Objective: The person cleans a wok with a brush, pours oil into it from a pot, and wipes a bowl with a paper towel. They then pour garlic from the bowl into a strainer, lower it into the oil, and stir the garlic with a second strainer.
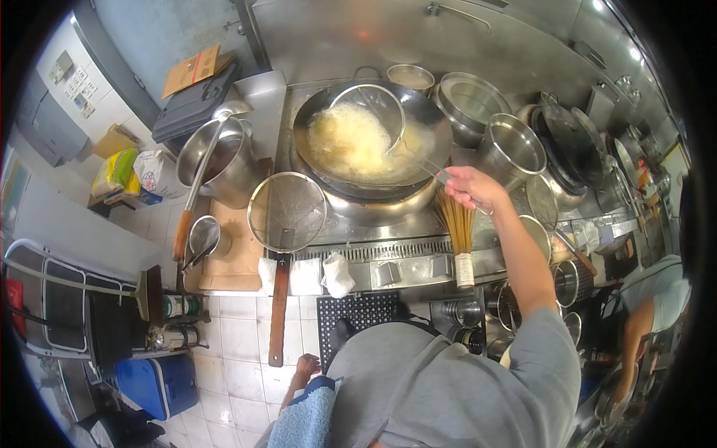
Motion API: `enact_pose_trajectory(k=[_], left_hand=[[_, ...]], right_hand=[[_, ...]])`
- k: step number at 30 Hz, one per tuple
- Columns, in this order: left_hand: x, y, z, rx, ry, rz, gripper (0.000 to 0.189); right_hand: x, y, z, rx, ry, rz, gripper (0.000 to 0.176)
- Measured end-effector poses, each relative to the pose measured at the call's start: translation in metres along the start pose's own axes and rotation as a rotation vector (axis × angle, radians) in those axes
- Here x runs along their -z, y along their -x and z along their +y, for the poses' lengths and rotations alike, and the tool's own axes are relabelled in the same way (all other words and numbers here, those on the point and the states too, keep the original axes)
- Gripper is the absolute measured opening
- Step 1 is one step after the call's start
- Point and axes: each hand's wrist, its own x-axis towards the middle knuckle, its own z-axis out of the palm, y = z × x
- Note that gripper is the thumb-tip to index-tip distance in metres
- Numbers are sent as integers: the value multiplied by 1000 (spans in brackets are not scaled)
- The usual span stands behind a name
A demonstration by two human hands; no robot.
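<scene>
My right hand [473,188] is closed around the handle of a round wire strainer [404,123]. The strainer's hoop leans into a black wok [300,133] on the stove, partly sunk in pale yellow, foaming contents [349,138]. Foam hides the lower part of its mesh. Low beside my body hangs my left hand [307,366], with its fingers loosely apart and nothing visible in them. A blue towel [306,414] lies near that arm. Just below my right hand, a bamboo wok brush [461,246] rests on the stove's front.
Left of the wok stand a tall pot [216,160] with a long-handled ladle [205,175] across it and a second strainer [287,213], its wooden handle overhanging the edge. Metal pots [514,149] crowd the right. Another person's arm [635,343] shows at far right. A blue cooler [157,387] sits on the floor.
</scene>
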Motion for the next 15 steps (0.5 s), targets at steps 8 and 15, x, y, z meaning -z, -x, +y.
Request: enact_pose_trajectory(k=[8,15], left_hand=[[2,-9,-2,46,8,33,24],[4,-17,-3,-25,-98,-47,20]], right_hand=[[-14,51,-20,9,248,32,37],[-31,90,-37,-6,433,148,38]])
